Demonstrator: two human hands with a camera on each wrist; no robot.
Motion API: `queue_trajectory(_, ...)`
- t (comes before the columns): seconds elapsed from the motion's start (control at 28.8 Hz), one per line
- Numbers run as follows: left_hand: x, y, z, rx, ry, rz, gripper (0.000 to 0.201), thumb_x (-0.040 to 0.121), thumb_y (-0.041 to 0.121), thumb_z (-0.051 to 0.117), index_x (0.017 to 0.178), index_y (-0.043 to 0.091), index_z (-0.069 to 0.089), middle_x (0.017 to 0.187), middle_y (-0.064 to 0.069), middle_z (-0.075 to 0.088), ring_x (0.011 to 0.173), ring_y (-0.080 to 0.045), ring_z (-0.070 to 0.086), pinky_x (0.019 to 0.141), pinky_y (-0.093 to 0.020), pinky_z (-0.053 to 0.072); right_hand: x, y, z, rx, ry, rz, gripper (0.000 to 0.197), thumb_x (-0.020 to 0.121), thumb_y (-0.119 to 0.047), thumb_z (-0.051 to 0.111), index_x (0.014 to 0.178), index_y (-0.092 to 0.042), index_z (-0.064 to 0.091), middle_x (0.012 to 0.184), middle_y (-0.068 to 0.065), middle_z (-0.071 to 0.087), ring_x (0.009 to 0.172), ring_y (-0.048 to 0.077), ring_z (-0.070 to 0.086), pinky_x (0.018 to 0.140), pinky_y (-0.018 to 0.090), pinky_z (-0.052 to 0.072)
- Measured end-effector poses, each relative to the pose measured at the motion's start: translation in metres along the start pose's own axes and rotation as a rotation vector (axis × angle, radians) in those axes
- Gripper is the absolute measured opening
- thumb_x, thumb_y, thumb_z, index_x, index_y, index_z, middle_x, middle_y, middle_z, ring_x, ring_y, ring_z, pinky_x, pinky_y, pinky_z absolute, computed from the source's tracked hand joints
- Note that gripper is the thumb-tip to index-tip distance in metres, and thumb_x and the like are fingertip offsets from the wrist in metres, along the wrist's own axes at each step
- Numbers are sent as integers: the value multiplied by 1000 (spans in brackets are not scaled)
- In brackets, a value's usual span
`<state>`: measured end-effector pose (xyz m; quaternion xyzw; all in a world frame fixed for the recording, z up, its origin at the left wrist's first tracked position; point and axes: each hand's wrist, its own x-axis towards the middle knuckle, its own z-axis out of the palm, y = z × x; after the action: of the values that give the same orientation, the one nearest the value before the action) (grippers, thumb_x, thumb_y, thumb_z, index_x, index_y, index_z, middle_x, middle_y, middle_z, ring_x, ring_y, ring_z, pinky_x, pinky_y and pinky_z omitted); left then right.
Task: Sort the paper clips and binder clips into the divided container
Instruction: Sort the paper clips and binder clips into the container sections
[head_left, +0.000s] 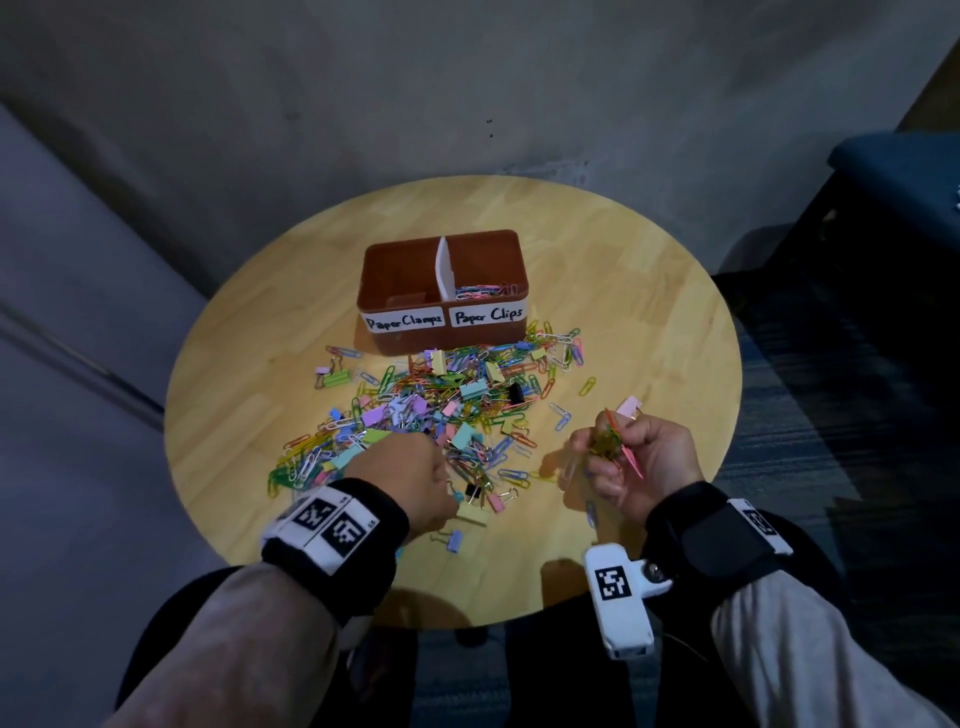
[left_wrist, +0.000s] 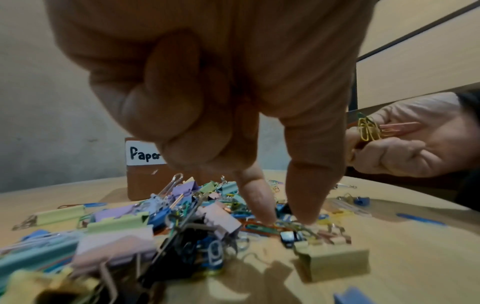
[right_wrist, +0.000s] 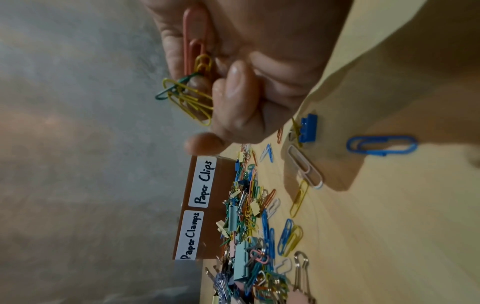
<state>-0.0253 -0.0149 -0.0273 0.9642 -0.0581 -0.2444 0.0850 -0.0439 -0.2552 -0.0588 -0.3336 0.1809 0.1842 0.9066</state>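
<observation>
Round light-wood table (head_left: 649, 291) carries a rectangular brown plastic container (head_left: 444, 291) split by a white divider (head_left: 444, 270); front labels read "Paper Clamps" on its left half and "Paper Clips" on its right half. The "Paper Clips" compartment holds a small layer of coloured paper clips (head_left: 483, 291); contents of the "Paper Clamps" compartment cannot be made out. Directly in front of the container, touching its front wall, lies a mixed heap of coloured wire paper clips and pastel binder clips (head_left: 431, 410), thinning toward the near edge of the table. Left hand (head_left: 405, 483) is at the near edge of that heap, on the side away from the container: thumb and forefinger extended down with fingertips (left_wrist: 265, 214) touching clips on the table, the other fingers curled into the palm; whether a clip is actually pinched cannot be told. Right hand (head_left: 639, 457) is raised above the table, to the right of the heap and nearer than the container, fingers curled around a bunch of yellow, green and pink paper clips (right_wrist: 189, 90). A pale yellow binder clip (left_wrist: 335, 261) lies on the table just near of the left fingertips. A blue paper clip (right_wrist: 381, 144) lies apart under the right hand.
</observation>
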Motion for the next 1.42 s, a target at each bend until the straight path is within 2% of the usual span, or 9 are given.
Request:
queue_trajectory(0.1,-4,-2,4,48,-26,-4,16,72,12,56,58,19,53,62,1,53,57,-17,52,48,-23,41,-1,3,-1,-16,-10,3,62,11,-17,77,60,-12,39,56,16,51,36,15,27,38,13,20)
queue_trajectory(0.21,-7,1,6,31,28,2,8,77,16,58,77,20,64,80,5,64,76,-14,60,61,-26,46,-3,5,0,-50,-12,5,48,18,-19,74,57,-14,47,54,12,47,37,13,25,41,14,17)
queue_trajectory(0.35,-5,19,13,57,113,-1,28,81,45,64,70,19,59,70,3,59,68,-16,57,57,-26,42,-7,5,6,-116,23,13,8,54,-19,46,55,-12,49,54,10,43,38,11,23,45,15,12)
queue_trajectory(0.42,-3,26,18,132,72,-18,39,80,55,65,72,17,58,68,-1,56,66,-19,55,54,-27,42,-6,5,8,-139,37,16,18,68,-22,40,56,-10,46,53,9,42,37,11,22,45,15,11)
queue_trajectory(0.56,-2,31,20,158,63,-28,34,82,47,65,89,15,59,89,-7,62,81,-24,57,66,-34,48,1,10,10,-256,143,52,34,92,-26,49,63,-17,36,48,4,38,33,9,19,38,11,11)
queue_trajectory(0.76,7,41,16,76,171,135,4,90,26,56,86,26,57,88,4,61,90,-20,60,65,-29,41,0,9,13,-313,123,37,25,96,-3,42,74,-14,42,49,1,41,32,5,24,35,9,13)
queue_trajectory(0.94,19,61,13,252,59,194,20,89,36,63,86,17,60,84,0,56,83,-23,53,68,-32,41,-8,0,11,-186,105,17,23,100,-7,34,107,-2,56,58,5,51,34,5,31,30,11,21)
queue_trajectory(1.18,30,70,14,274,78,192,9,91,22,56,94,16,62,91,-4,61,92,-28,62,80,-41,54,-9,-6,4,-77,107,25,25,101,-8,32,105,0,55,65,6,65,35,5,35,30,12,22)
queue_trajectory(1.42,32,70,13,155,56,173,9,87,25,53,85,17,56,84,-2,60,81,-22,61,72,-34,53,-9,5,3,-143,25,82,11,84,-5,48,93,-2,54,65,9,55,38,6,35,28,13,25)
